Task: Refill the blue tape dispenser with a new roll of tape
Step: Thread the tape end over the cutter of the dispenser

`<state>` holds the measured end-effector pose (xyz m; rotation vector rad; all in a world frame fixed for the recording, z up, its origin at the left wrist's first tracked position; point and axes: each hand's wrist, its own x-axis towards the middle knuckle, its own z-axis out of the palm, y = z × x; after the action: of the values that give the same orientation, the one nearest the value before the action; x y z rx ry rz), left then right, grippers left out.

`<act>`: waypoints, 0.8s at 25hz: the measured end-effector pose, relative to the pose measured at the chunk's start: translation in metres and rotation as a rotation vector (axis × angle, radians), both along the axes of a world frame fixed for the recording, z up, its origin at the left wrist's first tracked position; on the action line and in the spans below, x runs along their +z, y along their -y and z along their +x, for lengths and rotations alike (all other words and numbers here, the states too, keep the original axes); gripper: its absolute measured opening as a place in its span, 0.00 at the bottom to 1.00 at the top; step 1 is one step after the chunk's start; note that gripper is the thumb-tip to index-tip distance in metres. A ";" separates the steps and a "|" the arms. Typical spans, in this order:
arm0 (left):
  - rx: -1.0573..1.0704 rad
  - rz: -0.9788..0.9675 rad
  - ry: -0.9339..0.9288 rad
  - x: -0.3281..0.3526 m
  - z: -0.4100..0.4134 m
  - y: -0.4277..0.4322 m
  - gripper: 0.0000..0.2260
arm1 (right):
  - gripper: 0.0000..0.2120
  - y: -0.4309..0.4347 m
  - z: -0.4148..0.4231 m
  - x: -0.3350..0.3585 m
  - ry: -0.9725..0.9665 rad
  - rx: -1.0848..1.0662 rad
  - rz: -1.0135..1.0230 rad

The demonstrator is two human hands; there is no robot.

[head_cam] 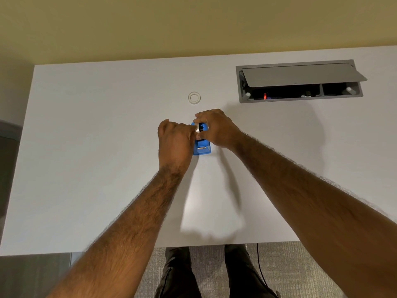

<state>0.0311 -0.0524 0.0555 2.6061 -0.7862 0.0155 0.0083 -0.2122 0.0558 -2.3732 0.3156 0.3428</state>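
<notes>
The blue tape dispenser (pixel 202 148) stands in the middle of the white table (pixel 86 147), its cutter end toward me. A tape roll with a black hub (pixel 200 128) sits in its top. My left hand (pixel 174 140) is on the dispenser's left side, fingers pinched at the roll. My right hand (pixel 217 127) grips the dispenser's right side and back, fingers curled over the roll. A small white ring, an empty tape core or another roll (pixel 194 97), lies flat on the table just beyond the hands.
A grey cable hatch (pixel 300 80) is set into the table at the back right, its lid propped open. The table's near edge runs across the bottom, with my legs and carpet below it. A yellow wall stands behind the table.
</notes>
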 end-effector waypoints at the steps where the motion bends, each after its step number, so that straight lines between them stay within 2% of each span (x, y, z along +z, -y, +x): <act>1: 0.006 -0.002 0.005 0.002 0.001 0.001 0.06 | 0.25 -0.001 0.000 0.000 -0.005 0.000 -0.001; 7: 0.032 0.111 -0.062 0.008 0.017 0.014 0.08 | 0.21 0.001 0.000 -0.002 0.003 0.001 0.011; 11: -0.038 0.231 -0.046 0.011 0.024 0.022 0.08 | 0.14 -0.001 0.000 -0.004 0.033 0.012 -0.009; 14: -0.076 0.238 -0.082 0.010 0.029 0.023 0.08 | 0.11 -0.001 -0.001 -0.005 0.041 0.011 0.000; 16: -0.060 0.184 -0.136 0.006 0.028 0.020 0.09 | 0.13 -0.001 -0.001 -0.004 0.032 0.014 -0.009; 20: 0.085 -0.078 -0.279 -0.001 0.017 0.009 0.08 | 0.19 -0.001 -0.002 -0.004 0.020 0.009 -0.007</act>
<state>0.0479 -0.0615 0.0544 2.4932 -0.5641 -0.2810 0.0064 -0.2113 0.0520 -2.3836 0.2980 0.3229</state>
